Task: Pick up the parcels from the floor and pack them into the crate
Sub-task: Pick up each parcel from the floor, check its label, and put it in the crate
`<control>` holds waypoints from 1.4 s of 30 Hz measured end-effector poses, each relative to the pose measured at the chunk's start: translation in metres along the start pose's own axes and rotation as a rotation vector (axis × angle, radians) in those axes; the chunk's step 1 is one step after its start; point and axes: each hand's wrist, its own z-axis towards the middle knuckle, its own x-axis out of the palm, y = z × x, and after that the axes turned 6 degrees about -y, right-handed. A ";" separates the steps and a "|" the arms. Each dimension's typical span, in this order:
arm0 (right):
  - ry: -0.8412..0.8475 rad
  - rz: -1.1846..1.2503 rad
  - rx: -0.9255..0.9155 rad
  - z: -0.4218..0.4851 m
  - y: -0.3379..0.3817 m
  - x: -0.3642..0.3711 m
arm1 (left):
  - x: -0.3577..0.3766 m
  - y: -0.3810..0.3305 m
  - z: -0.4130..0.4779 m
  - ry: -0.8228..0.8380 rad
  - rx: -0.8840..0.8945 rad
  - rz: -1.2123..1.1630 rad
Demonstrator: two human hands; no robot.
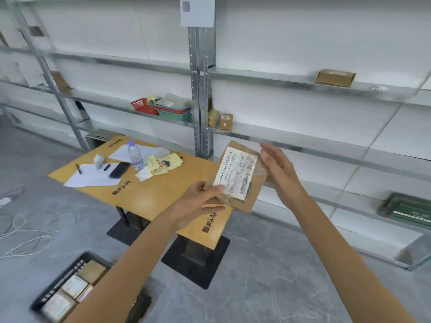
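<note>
You have 1 flat brown parcel (pixel 240 176) up at chest height, above the far edge of the table (pixel 163 194), label facing you. Your left hand (pixel 198 201) pinches its lower left corner; your right hand (pixel 279 169) lies open, flat against its far edge, steadying rather than gripping. The crate (pixel 58 283) sits on the floor at your lower left, already holding several parcels. Keep that pinch firm, turn left, lower it flat into a free gap beside the others.
</note>
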 end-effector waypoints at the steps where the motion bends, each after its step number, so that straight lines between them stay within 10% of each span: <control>1: -0.028 0.036 0.045 -0.009 -0.005 0.019 | -0.012 0.006 -0.006 -0.042 -0.009 -0.100; 5: 0.203 -0.023 0.206 -0.054 -0.039 0.073 | -0.037 0.021 -0.028 -0.191 -0.001 -0.319; 17: 0.463 -0.107 0.263 -0.060 -0.057 0.107 | -0.126 0.010 -0.075 -0.450 0.121 0.122; 42: 0.156 0.026 0.409 -0.152 -0.140 0.423 | -0.451 0.052 -0.135 -0.299 -0.041 0.245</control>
